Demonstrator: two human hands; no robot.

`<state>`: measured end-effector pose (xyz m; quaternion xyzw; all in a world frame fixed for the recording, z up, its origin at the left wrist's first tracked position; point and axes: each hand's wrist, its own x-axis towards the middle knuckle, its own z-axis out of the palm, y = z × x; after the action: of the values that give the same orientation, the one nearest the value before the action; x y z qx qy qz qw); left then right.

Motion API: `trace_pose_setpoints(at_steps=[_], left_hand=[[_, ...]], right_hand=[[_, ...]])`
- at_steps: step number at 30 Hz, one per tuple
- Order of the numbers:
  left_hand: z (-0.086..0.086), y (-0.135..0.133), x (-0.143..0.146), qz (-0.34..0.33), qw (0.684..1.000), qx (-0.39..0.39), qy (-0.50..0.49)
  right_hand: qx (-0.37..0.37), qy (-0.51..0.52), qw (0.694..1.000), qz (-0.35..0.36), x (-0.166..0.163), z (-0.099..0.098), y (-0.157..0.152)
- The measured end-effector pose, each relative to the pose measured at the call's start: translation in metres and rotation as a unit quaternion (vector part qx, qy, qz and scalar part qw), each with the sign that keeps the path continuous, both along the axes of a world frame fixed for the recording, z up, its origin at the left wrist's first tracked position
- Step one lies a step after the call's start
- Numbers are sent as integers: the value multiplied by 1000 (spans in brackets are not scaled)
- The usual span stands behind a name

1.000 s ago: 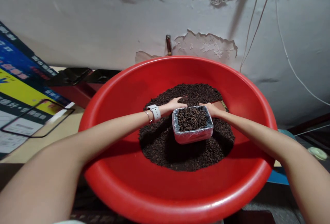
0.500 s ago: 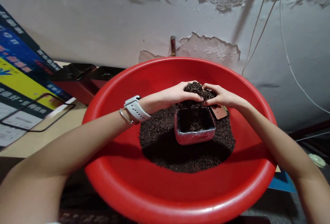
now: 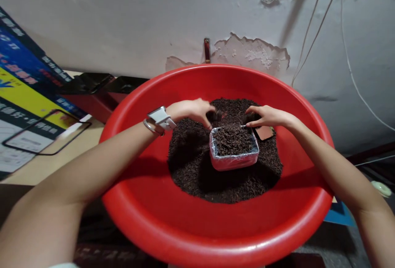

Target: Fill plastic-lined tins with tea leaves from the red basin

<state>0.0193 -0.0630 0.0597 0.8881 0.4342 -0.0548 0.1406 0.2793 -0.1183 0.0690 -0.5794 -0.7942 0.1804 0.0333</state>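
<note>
A wide red basin point(image 3: 216, 239) holds a bed of dark dried leaves point(image 3: 191, 177) that look like loose tea. Amid them sits a small box lined with clear plastic point(image 3: 234, 163), heaped with the same leaves. My left hand point(image 3: 197, 110), with a white-strapped watch on its wrist, hovers at the box's far left corner, fingers curved and spread, a dark blur of leaves beside the fingertips. Opposite it, by the far right corner, my right hand point(image 3: 268, 116) has its thumb and fingers apart. A few leaves may still cling to both hands.
A flat pinkish-brown card-like piece point(image 3: 264, 132) lies on the leaves right of the box. Left of the basin stand dark red boxes point(image 3: 89, 91), a printed carton point(image 3: 27, 95) and a black wire frame point(image 3: 46, 152). A peeling wall point(image 3: 123, 21) with hanging cords rises behind.
My hands, cupped together around a clump of leaves above the box, have come apart to left and right. The leaves have dropped, and the box is now much fuller.
</note>
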Motion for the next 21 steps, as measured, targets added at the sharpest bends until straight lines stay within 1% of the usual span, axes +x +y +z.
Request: trace_pose_setpoints(at_steps=[1,2,4,6,7,9,11,12,14,15,16,17,19,20,21], left_hand=[[-1,2,-3,-13,998,-17,65],[-2,3,-5,-21,994,-32,105],[1,0,-6,-16,992,-28,120],[6,-3,-4,-7,996,9,87],[8,-4,-2,-13,998,21,63],[10,-4,0,-43,999,14,17],[7,-2,3,-63,997,-25,-31],[3,-2,4,-56,995,-51,-59],[-8,-2,7,-8,984,-121,-127],[-14,-2,9,20,973,-170,-156],[-21,-3,10,45,957,-228,-175],[-27,-4,11,60,937,-291,-184],[-38,-6,13,70,894,-405,-179],[-43,-6,13,69,876,-445,-171],[-47,-6,13,67,866,-467,-166]], right_hand=[[5,-11,1000,12,1,0,1],[15,-4,1000,23,1,1,1],[31,35,998,45,-1,2,-1],[29,71,994,74,-6,2,-4],[23,84,992,93,-10,1,-7],[10,106,985,135,-17,-2,-11],[8,122,980,158,-23,-7,-13],[11,124,980,154,-24,-9,-12],[5,117,988,104,-23,-16,-9],[-16,116,991,66,-21,-19,-7],[-53,122,991,26,-18,-22,-4],[-106,137,985,-12,-15,-26,-2],[-231,183,953,-66,-10,-35,2],[-282,207,933,-82,-8,-39,3],[-318,227,916,-92,-7,-43,5]])
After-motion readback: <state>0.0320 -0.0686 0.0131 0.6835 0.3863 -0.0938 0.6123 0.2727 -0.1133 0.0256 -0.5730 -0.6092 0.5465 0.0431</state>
